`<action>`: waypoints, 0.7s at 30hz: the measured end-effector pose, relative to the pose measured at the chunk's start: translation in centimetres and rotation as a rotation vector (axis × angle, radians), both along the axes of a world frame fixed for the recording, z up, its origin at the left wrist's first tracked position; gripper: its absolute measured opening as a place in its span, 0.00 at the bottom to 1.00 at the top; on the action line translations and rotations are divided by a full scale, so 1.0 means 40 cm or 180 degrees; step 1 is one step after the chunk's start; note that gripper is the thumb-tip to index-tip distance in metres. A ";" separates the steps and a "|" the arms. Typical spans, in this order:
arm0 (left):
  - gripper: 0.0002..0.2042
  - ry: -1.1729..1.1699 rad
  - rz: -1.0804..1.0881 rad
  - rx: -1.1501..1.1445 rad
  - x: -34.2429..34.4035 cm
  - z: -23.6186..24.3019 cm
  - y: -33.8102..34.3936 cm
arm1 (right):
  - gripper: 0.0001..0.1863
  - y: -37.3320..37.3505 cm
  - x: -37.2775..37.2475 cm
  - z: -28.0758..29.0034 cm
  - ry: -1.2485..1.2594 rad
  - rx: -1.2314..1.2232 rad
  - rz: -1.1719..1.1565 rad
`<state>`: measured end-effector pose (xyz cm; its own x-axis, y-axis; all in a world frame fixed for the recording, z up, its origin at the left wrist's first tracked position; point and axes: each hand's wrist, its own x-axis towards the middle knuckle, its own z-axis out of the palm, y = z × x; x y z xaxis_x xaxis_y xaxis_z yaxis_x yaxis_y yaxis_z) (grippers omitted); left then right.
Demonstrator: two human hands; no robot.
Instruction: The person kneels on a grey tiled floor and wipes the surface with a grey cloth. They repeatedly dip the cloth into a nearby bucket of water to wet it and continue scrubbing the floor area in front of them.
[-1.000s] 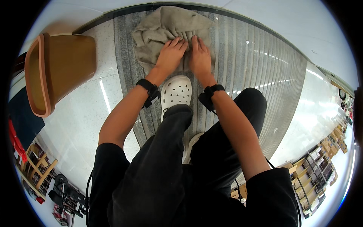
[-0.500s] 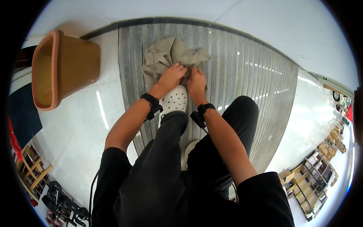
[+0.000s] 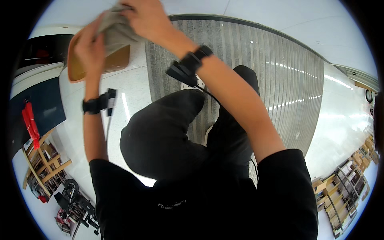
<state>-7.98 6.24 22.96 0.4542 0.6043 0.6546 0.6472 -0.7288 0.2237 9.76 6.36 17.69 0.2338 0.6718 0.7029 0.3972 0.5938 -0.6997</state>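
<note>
A grey-brown cloth (image 3: pixel 117 30) is lifted up at the far left, in front of the brown bin (image 3: pixel 121 59). My left hand (image 3: pixel 91 47), blurred by motion, is closed on the cloth's left side. My right hand (image 3: pixel 149 19) pinches its upper right part near the top edge of the view. The cloth covers part of the bin, so much of the bin's opening is hidden. Black straps with small dark devices sit on both my wrists.
Below me lies a grey ribbed mat (image 3: pixel 280 80) on a shiny pale floor (image 3: pixel 138 94). My foot in a white clog (image 3: pixel 195 83) rests on it. A pale wall (image 3: pixel 272 14) rises beyond. Shelving (image 3: pixel 344 192) stands at the lower right, a wooden frame (image 3: pixel 46 164) at the left.
Both hands have raised the cloth off the mat and carried it leftward to the bin. The clog is now mostly hidden by my knee and wrist device.
</note>
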 end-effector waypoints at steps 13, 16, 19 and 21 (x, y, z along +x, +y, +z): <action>0.21 0.2416 0.1523 0.0660 -0.561 0.308 0.049 | 0.07 0.120 -0.333 0.277 -0.1622 0.0234 0.0539; 0.21 0.2283 0.1547 0.0616 -0.605 0.345 0.047 | 0.12 0.115 -0.340 0.285 -0.1635 0.0271 0.0519; 0.22 0.2062 0.1892 0.0019 -0.612 0.325 0.057 | 0.13 0.132 -0.319 0.271 -0.1797 0.0214 0.0850; 0.23 0.1940 0.2038 -0.0420 -0.609 0.335 0.058 | 0.14 0.144 -0.322 0.248 -0.1237 0.0520 0.0630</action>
<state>-32.33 8.57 36.37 0.2500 0.9149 0.3170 0.9552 -0.1794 -0.2356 -3.12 12.12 27.62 -0.1894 0.5501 0.8133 0.4794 0.7747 -0.4123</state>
